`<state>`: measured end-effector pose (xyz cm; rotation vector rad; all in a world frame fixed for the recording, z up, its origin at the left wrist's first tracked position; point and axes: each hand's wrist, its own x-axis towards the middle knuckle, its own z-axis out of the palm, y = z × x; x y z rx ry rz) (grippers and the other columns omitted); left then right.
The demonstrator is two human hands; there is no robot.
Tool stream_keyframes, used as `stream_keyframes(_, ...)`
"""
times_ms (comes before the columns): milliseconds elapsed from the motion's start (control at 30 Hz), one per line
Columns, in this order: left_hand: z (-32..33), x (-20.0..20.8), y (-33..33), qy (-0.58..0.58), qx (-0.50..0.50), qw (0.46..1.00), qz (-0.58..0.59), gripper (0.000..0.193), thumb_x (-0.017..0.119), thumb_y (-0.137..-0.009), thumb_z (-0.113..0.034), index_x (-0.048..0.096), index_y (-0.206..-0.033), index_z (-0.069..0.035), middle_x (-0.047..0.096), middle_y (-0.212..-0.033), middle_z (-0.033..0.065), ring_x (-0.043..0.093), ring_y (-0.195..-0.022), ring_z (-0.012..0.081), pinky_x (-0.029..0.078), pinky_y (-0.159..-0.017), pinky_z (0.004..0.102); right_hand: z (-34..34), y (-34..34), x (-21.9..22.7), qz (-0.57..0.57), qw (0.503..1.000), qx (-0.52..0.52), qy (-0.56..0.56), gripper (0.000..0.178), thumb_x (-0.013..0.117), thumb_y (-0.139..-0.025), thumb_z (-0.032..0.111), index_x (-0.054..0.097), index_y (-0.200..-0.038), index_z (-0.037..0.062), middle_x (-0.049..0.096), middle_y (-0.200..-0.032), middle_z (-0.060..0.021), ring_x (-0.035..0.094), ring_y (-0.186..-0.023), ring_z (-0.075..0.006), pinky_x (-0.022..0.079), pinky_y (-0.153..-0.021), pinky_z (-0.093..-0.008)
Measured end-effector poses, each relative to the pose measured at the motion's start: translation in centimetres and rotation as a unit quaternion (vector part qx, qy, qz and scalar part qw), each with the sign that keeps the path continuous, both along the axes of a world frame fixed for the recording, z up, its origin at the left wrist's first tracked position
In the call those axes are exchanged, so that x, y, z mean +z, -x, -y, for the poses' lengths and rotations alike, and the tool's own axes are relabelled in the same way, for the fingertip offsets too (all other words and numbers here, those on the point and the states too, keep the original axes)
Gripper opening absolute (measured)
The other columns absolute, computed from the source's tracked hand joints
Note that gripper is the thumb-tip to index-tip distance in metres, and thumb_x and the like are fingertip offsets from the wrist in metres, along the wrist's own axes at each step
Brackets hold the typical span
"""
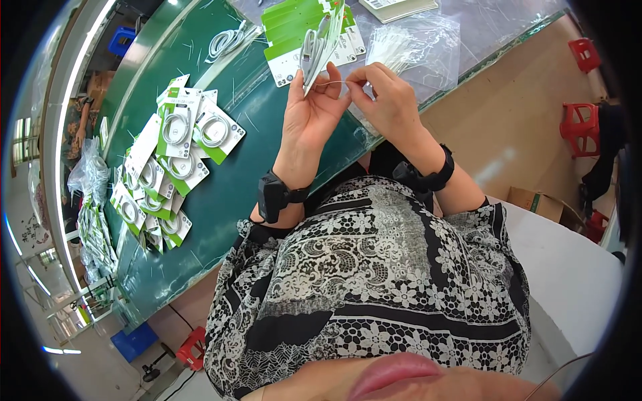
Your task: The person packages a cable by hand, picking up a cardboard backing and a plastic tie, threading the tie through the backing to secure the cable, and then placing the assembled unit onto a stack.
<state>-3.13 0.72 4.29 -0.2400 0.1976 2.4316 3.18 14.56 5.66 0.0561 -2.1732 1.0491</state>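
Note:
My left hand [311, 117] is closed on the lower end of a green-and-white packaging card with a coiled white cable [319, 50], which stands tilted on edge. Thumb and forefinger of my right hand [391, 103] pinch a thin white tie [334, 82] that stretches across to my left fingers. Just beyond lie overlapping green-and-white cards [284, 25]. A heap of thin white ties [393, 48] rests on a clear plastic bag [441, 43] past my right hand. To the left, a loose coiled white cable [226, 43] lies on the green table.
A pile of carded cables [175, 128] covers the left part of the green table [247, 157]. Stacked white cards [401, 8] sit at the far edge. Clear bags [90, 170] hang beyond the left side. Red stools [580, 129] and a cardboard box [538, 204] stand on the floor at right.

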Motion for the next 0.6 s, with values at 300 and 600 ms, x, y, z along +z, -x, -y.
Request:
stream_keyframes(300,-0.1,0.0,-0.5,0.031,0.015,0.999,-0.037,0.026,0.049,-0.097,-0.031,0.060,-0.107,-0.009,0.065,-0.091,0.0045,0.056,-0.109,0.0214,0.037,-0.098,0.0544,0.0,-0.2,-0.3,0.026,0.999,0.012,0.045,0.009,0.069,-0.077,0.004,0.063,-0.084,0.0038,0.063,-0.077,-0.0044,0.050,-0.053,-0.0116,0.041,-0.049,-0.0249)
stream_keyframes(600,0.3,0.0,0.3,-0.153,-0.022,0.988,0.029,0.022,0.052,-0.095,-0.024,0.059,-0.102,-0.004,0.065,-0.094,0.0035,0.057,-0.106,0.0196,0.033,-0.105,0.0529,0.6,-0.2,1.7,-0.012,1.000,-0.002,-0.016,0.010,0.069,-0.074,0.004,0.062,-0.081,0.0057,0.062,-0.074,-0.0032,0.053,-0.056,-0.0148,0.042,-0.052,-0.0279)
